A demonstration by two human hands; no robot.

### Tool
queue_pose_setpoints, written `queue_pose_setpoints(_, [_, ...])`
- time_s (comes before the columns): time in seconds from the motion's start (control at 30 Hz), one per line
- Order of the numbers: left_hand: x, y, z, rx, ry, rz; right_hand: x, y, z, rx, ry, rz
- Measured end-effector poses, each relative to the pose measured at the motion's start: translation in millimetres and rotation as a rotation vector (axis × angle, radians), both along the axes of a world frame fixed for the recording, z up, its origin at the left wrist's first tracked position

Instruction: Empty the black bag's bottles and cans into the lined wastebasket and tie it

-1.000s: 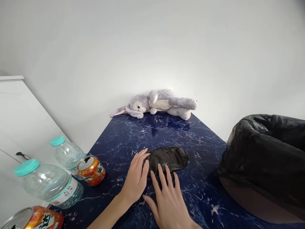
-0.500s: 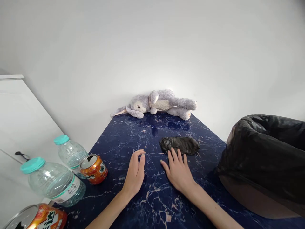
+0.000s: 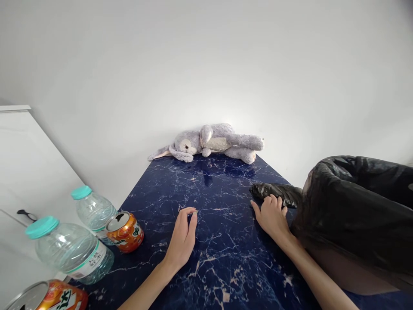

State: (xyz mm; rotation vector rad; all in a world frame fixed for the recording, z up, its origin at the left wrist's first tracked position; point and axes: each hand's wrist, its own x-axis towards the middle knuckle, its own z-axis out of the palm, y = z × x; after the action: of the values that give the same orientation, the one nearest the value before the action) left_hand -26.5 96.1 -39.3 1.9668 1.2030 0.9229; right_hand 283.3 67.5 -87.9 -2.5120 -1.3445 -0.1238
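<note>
My right hand (image 3: 273, 216) rests against the near side of a black plastic bag (image 3: 274, 189), folded into a long, flat bundle. Its fingers bend onto the bag, while the thumb stretches away to the left. The bag's right end meets the black-lined bin (image 3: 355, 215). My left hand (image 3: 181, 238) lies on the dark blue marbled tabletop (image 3: 219, 258), holding nothing, fingers loosely curved and thumb apart. To its left stands an orange drink can (image 3: 126, 234) with an opened top.
Two clear bottles with turquoise caps, a nearer one (image 3: 72, 245) and a farther one (image 3: 93, 211), stand at the left. Another orange can (image 3: 61, 297) is at the bottom left corner. A grey plush rabbit (image 3: 209, 142) lies along the far edge by the white wall.
My right hand has moved to the right, and the folded black bag has slid with it up to the bin. The left hand has stayed nearly still.
</note>
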Motion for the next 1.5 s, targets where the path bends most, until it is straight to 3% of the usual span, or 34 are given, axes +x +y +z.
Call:
queue_pose_setpoints(0.2, [0, -2, 0.6, 0.033, 0.043, -0.034, -16, -8, -0.9, 0.150, -0.028, 0.128])
queue_pose_setpoints(0.37, [2, -4, 0.8, 0.077, 0.071, -0.082, -54, -19, 5.3, 0.445, 0.023, 0.508])
queue_pose_setpoints(0.5, [4, -3, 5.6, -0.013, 0.048, -0.114, -77, -27, 16.5, 0.425, 0.260, 0.833])
queue_pose_setpoints(0.6, [5, -2, 9.6, -0.138, 0.013, -0.097, -80, -32, 24.7, 0.385, 0.393, 0.989])
queue_pose_setpoints(1.5, [8, -5, 16.1, -0.184, 0.040, -0.120, -77, -35, 33.6, 0.313, 0.433, 0.998])
